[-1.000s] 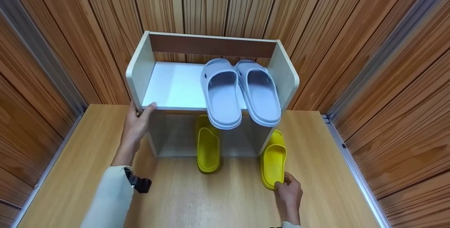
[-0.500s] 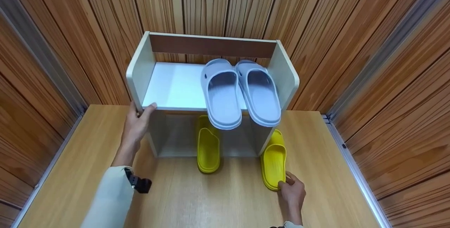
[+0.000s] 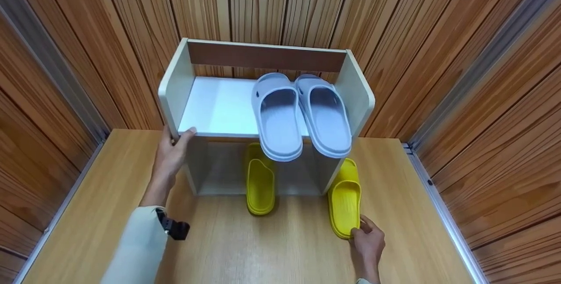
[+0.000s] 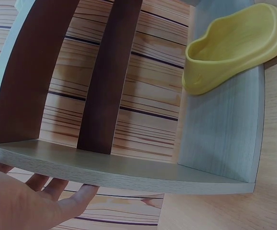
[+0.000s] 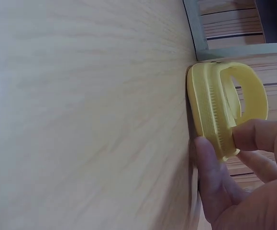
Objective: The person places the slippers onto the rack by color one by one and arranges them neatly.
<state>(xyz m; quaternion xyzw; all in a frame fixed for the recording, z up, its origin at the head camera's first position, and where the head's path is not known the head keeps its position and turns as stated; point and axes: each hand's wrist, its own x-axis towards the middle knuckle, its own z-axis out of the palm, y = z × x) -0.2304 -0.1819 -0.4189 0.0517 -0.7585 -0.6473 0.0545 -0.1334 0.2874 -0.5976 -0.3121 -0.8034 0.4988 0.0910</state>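
A white two-level shoe rack [image 3: 175, 83] stands against the back wall. My left hand [image 3: 170, 157] grips its left side panel at upper-shelf height, thumb on the shelf's front edge; in the left wrist view the fingers [image 4: 83, 199] lie along the panel's outer face. Just right of the rack, a yellow slipper [image 3: 345, 203] points toe-first at the back wall. My right hand [image 3: 369, 241] pinches its heel end at the right corner, thumb and fingers on the sole's edge in the right wrist view. A matching yellow slipper [image 3: 260, 185] sits on the lower shelf, heel past the front edge.
Two grey-blue slippers [image 3: 281, 122] stand side by side on the right of the upper shelf, heels overhanging. The wooden floor [image 3: 245, 249] is bounded by wood-panelled walls [image 3: 495, 152] with metal strips [image 3: 442, 214] along the sides.
My right hand and the yellow slipper it holds have shifted slightly to the right, away from the rack's side. The left hand and the other slippers stay put.
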